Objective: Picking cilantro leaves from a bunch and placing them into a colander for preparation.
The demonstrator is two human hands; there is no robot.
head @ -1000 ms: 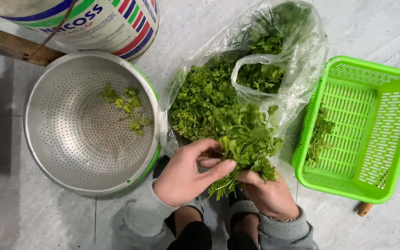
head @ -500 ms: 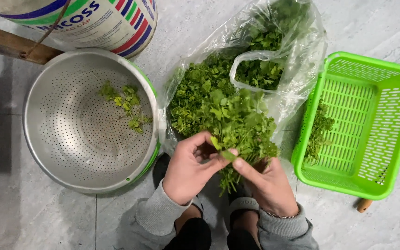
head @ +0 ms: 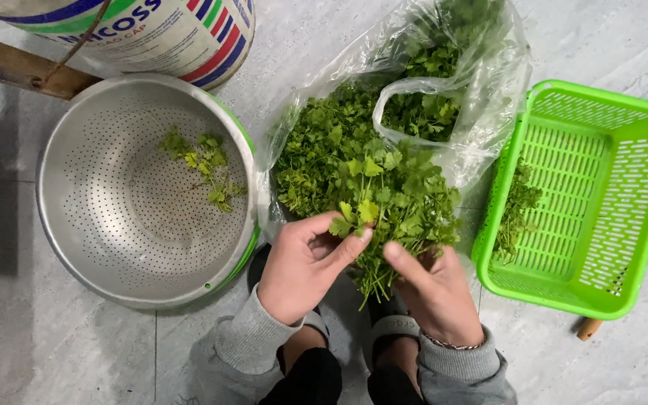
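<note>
Head view, the only one: two hands work close together over a heap of leafy green herbs (head: 369, 187) that spills from an opened clear plastic bag (head: 481, 97) on the tiled floor (head: 76, 352). The left hand (head: 305, 266) pinches a small sprig (head: 354, 217) between thumb and forefinger, its other fingers curled loosely beneath. The right hand (head: 433, 292) sits just beside it, forefinger stretched toward the left thumb and the rest of the fingers tucked under a bunch of stems; the stems hang down between the two palms, so the grasp seems made to steady the bunch while one sprig is parted from it. Whether the right fingers clamp the stems firmly or only cradle them, I cannot tell.

To the outside of the left fingers stands one perforated metal colander (head: 91, 247), holding a small scatter of herb sprigs (head: 204, 169), too tangled to count. To the outside of the right fingers lies one bright green plastic basket (head: 639, 225) with a thin cluster of greens (head: 519, 210) against its near wall. The two vessels flank the hands, each within easy reach of one of them.

Beyond the fingertips, past the colander, stand one printed sack or drum (head: 151, 30) and one wooden beam (head: 16, 71). Near the basket's lower corner a wooden stub (head: 588, 328) pokes out.
</note>
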